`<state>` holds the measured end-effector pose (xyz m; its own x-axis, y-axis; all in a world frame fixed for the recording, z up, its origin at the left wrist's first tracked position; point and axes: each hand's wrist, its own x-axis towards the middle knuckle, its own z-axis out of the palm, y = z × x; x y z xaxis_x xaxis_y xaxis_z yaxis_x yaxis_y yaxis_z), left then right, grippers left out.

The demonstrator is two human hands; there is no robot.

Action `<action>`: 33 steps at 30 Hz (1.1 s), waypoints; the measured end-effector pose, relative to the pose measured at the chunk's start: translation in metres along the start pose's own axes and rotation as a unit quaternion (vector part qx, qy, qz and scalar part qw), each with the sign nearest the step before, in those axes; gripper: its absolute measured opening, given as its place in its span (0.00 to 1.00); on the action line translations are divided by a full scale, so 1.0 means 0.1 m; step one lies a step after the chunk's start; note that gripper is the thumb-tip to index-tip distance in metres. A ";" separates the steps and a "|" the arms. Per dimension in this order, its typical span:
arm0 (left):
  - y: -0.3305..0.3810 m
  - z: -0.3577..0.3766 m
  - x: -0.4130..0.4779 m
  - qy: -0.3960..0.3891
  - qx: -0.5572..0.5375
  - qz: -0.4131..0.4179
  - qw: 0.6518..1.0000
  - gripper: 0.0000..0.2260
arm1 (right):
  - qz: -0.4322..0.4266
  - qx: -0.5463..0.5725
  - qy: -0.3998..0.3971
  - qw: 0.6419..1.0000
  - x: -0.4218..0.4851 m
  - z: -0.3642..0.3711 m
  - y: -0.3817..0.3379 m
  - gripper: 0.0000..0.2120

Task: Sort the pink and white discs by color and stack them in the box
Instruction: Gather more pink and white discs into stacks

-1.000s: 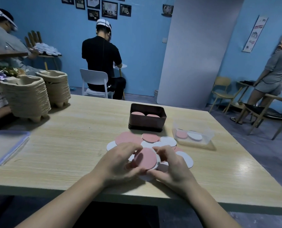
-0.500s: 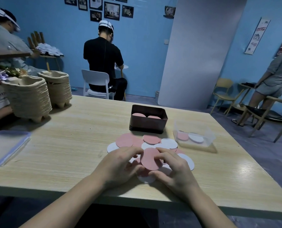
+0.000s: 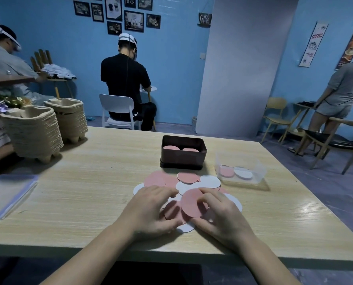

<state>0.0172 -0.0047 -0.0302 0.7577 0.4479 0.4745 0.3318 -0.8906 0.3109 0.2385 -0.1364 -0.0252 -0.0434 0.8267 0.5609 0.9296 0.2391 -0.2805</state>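
A loose heap of pink and white discs [image 3: 189, 182] lies on the wooden table [image 3: 89, 192] in front of me. My right hand [image 3: 221, 219] pinches a large pink disc [image 3: 192, 203] and holds it tilted just above the heap. My left hand [image 3: 149, 210] rests on the heap's near left side, fingers curled over another pink disc [image 3: 172, 210]. Behind the heap stands a dark brown box [image 3: 182, 159] with two pink discs [image 3: 179, 148] lying side by side inside.
A clear plastic tub [image 3: 241, 171] to the right of the box holds a pink and a white disc. Two stacks of pulp trays [image 3: 44, 128] stand at the table's back left, a clear lid [image 3: 4, 194] at the left edge. Three people and chairs are farther off.
The pink disc has passed over to my right hand and shifted slightly right. My left hand has let go of it and dropped onto the heap. The view has tilted up a little.
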 end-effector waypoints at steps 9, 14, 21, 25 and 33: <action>0.00 0.00 -0.01 0.001 -0.001 -0.008 1.000 0.31 | 0.043 -0.023 -0.012 0.999 -0.08 -0.06 0.15 0.19; 0.00 -0.02 -0.01 0.069 -0.002 -0.005 0.998 0.27 | 0.057 -0.013 -0.006 0.998 -0.09 -0.07 0.19 0.19; 0.05 -0.02 -0.01 0.106 -0.013 0.027 0.994 0.23 | 0.005 -0.029 -0.021 0.999 -0.01 0.00 0.13 0.19; 0.03 0.01 0.00 0.117 -0.016 0.048 0.992 0.23 | -0.002 0.007 -0.006 1.000 0.11 0.14 0.00 0.20; -0.01 0.07 0.02 0.106 -0.010 0.052 0.993 0.24 | 0.037 0.072 -0.012 0.997 0.12 0.24 -0.06 0.29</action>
<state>0.0222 -0.0033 -0.0358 0.6520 0.3612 0.6667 0.2449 -0.9324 0.2657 0.2236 -0.1151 -0.0356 0.0124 0.8561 0.5167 0.8688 0.2466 -0.4293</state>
